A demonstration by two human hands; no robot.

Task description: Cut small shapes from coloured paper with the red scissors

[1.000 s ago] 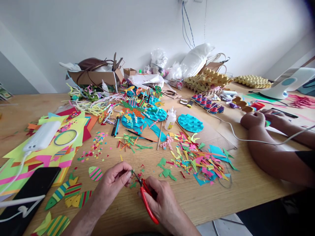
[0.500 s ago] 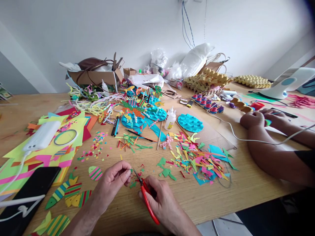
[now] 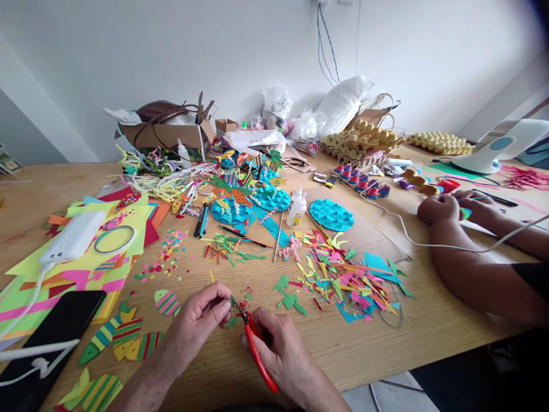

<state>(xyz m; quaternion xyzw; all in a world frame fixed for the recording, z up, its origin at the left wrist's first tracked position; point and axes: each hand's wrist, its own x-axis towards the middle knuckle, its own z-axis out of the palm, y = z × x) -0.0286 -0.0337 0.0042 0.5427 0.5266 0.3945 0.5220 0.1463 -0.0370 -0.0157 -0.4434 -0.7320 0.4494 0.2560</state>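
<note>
My right hand [image 3: 278,343] is closed around the red handles of a pair of scissors [image 3: 259,357], whose dark blades point up and left. The blade tips reach the fingertips of my left hand [image 3: 206,315]. Thumb and forefinger of that hand pinch a small green paper piece [image 3: 232,298], mostly hidden by the fingers. Tiny red and green paper snippets [image 3: 234,322] lie on the table under the blades. Left of my left hand rest striped paper fish, among them a pink and green striped fish body [image 3: 166,302] and a blue and yellow one [image 3: 103,337].
Colourful paper scraps [image 3: 338,274] spread at the right. Glue bottles [image 3: 297,209] stand beside blue egg-carton pieces [image 3: 331,214]. A black phone [image 3: 55,332] and a white power bank [image 3: 75,236] are at the left. Another person's arms [image 3: 454,246] rest at the right, near a white cable [image 3: 412,234].
My left hand has shifted slightly right, and its fingertips are nearer the scissor blades. The blades appear a little more closed. Other things look the same.
</note>
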